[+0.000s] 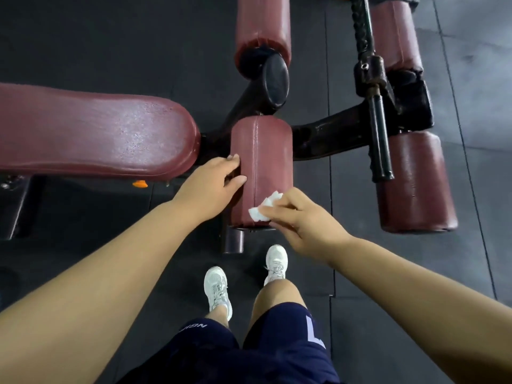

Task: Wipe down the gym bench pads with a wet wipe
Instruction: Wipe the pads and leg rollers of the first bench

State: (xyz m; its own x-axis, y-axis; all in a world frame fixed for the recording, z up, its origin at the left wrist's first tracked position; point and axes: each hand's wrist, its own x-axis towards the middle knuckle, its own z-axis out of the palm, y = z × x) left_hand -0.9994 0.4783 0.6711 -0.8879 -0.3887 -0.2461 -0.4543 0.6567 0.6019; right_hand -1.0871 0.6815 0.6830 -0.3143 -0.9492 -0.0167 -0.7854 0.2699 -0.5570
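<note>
A dark red roller pad [266, 159] stands in the middle, on the black bench frame [327, 137]. My left hand [210, 187] grips the pad's left side, thumb and fingers curled round it. My right hand [302, 217] pinches a crumpled white wet wipe [264, 209] and holds it against the pad's lower right end. The long dark red seat pad [91, 134] lies to the left, its surface shiny.
More red roller pads sit at top centre [263, 26], top right [396, 34] and right [415, 184]. A black bar with a rope [374, 106] runs down between them. Black rubber floor tiles [110, 37] surround the bench. My white shoes [219, 289] stand just below the pad.
</note>
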